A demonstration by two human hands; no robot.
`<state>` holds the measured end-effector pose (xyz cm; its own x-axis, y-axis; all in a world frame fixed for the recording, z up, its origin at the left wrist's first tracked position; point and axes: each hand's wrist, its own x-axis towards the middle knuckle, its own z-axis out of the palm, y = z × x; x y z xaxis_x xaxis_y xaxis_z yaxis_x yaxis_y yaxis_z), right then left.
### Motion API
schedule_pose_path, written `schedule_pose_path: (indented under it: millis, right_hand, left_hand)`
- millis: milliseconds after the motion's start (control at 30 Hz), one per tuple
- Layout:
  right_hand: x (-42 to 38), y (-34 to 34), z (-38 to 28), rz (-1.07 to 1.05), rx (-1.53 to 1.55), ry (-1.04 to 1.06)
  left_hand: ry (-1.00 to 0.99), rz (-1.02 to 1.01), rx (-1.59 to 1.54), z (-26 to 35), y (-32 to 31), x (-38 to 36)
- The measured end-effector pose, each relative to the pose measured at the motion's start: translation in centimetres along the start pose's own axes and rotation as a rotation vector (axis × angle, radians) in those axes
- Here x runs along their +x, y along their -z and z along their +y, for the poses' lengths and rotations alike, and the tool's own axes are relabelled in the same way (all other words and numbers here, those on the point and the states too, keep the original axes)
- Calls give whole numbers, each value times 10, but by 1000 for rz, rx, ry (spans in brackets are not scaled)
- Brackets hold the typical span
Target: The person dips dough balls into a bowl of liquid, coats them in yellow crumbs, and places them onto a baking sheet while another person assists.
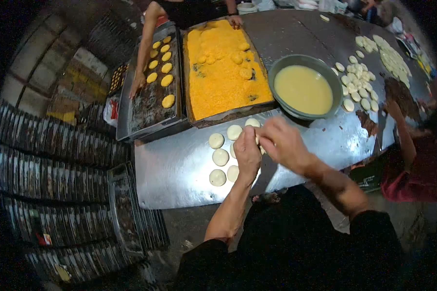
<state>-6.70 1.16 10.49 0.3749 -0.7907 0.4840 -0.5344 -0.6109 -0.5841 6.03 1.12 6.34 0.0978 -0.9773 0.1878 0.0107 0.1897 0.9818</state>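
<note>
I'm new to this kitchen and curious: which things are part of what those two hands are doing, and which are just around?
In use:
left hand
right hand
pale dough discs
metal table

Around:
bowl of yellow liquid
crumb tray
tray of coated patties
stacked trays

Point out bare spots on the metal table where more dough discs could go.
Free: the metal table left of the dough discs, below the dark tray; also the far stretch behind the batter bowl. Crowded: around both hands and the right-side discs.
</note>
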Motion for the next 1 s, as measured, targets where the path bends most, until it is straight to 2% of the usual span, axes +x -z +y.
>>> schedule_pose_path:
  millis: [33,67,167,200,233,300,333,367,433,467,500,533,567,600,633,700,767,800,833,867,900,933,967,1000]
  right_hand:
    - [-8,-7,1,76,-120,43]
    - [-13,-11,2,143,-58,153]
    - [-32,-12,5,113,-135,57]
    - [-34,-8,11,78,-127,51]
    - [-27,-1,24,54,-125,54]
    - [-19,7,40,-10,188,-188]
    - [-14,13,43,-84,413,-411]
    - [-8,18,41,-81,409,-408]
    - [3,22,30,-34,323,-226]
    - [-4,4,44,-29,271,-103]
    - [-13,-14,46,-17,249,-178]
    - [-20,-25,41,88,99,72]
    - [-26,-17,22,-55,8,20]
    - [-39,-16,17,-42,-157,203]
    - [-54,-27,13,-69,-95,94]
    - [-68,-5,2,-196,-151,111]
    - [-96,-5,18,-277,-207,17]
    - [-102,11,22,-374,-172,-30]
    - [-130,-4,53,-444,-125,-53]
    - [-144,-3,73,-400,-38,-1]
    - [-172,-25,90,-397,-326,-17]
    - [-197,-37,106,-256,-216,-76]
    - [-188,-30,91,-275,-119,-406]
    - [-187,-33,99,-276,-272,-328]
  left_hand:
    - [159,25,-73,0,-4,4]
    - [179,81,-69,3,-10,5]
    - [289,48,-45,-17,-19,13]
    - [132,19,-3,-27,-23,15]
    - [313,12,-168,-23,-25,13]
    - [330,-58,-392,-8,-24,13]
    - [404,-117,-371,7,-20,10]
    - [400,-119,-373,6,-17,8]
    - [229,-121,152,-3,-15,2]
    - [100,-89,132,-13,-15,2]
    - [210,-52,50,-16,-16,1]
    - [315,55,15,-22,-16,-1]
    - [168,27,231,-42,-10,-7]
    - [208,96,125,-63,-10,-16]
    - [515,113,-506,-33,-16,-26]
    - [586,12,-606,-43,-24,-46]
    - [875,-78,-715,-65,-30,-69]
    - [861,-397,-397,-51,-19,-73]
    - [908,-480,-185,-55,-11,-75]
    - [806,-490,-146,-62,-1,-79]
    - [711,-498,-96,-69,13,-85]
    - [712,-405,-230,-67,25,-84]
    - [685,-383,-166,-63,41,-82]
    - [677,-330,-141,-65,60,-80]
